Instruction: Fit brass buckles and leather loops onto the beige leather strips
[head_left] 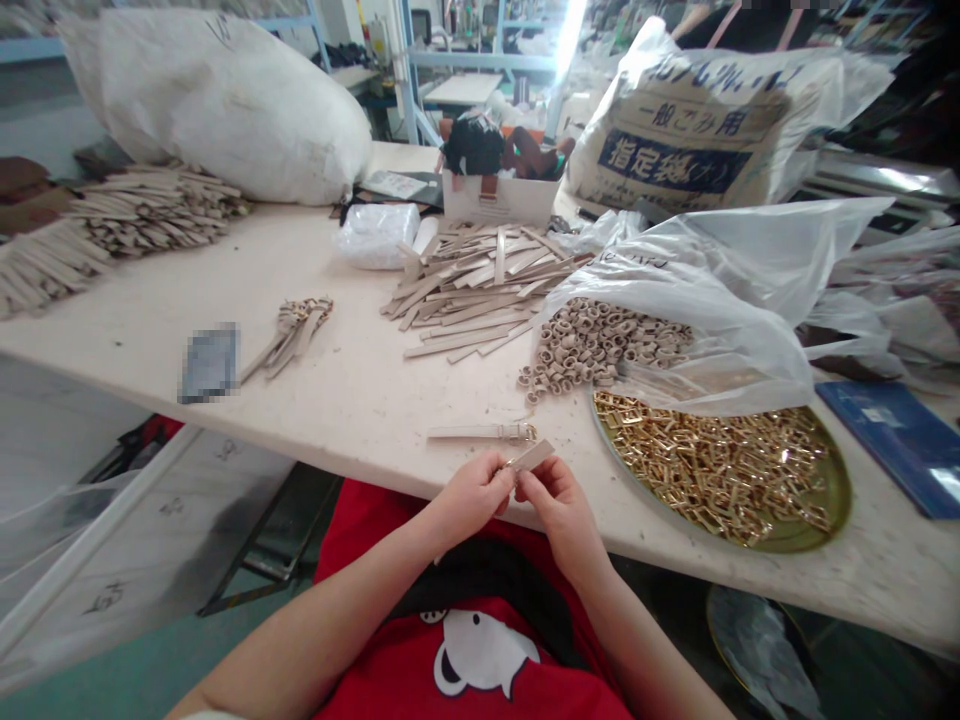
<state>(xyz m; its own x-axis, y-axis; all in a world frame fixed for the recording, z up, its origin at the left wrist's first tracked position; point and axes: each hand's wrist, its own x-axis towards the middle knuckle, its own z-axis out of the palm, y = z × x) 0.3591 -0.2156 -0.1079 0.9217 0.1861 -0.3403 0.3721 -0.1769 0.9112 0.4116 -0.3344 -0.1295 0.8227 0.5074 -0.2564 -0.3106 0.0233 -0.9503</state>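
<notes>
Between my two hands, just over the table's front edge, is a beige strap (534,457) with a bit of gold metal at my left fingertips. My left hand (480,490) pinches it from the left. From the right, my right hand (556,497) grips the same strap, thumb and fingers together. Just behind my hands a finished-looking strap with a gold buckle (480,433) lies flat on the table. Gold buckles (712,470) fill a round tray (841,500) to the right. Small beige loops (592,345) spill from a clear plastic bag (705,290) behind that tray.
A pile of loose beige straps (480,280) lies mid-table, with a small bundle of buckled straps (296,335) to its left. More straps (150,210) are heaped far left. Large sacks (217,100), a white box (499,200) and a blue folder (896,440) stand around.
</notes>
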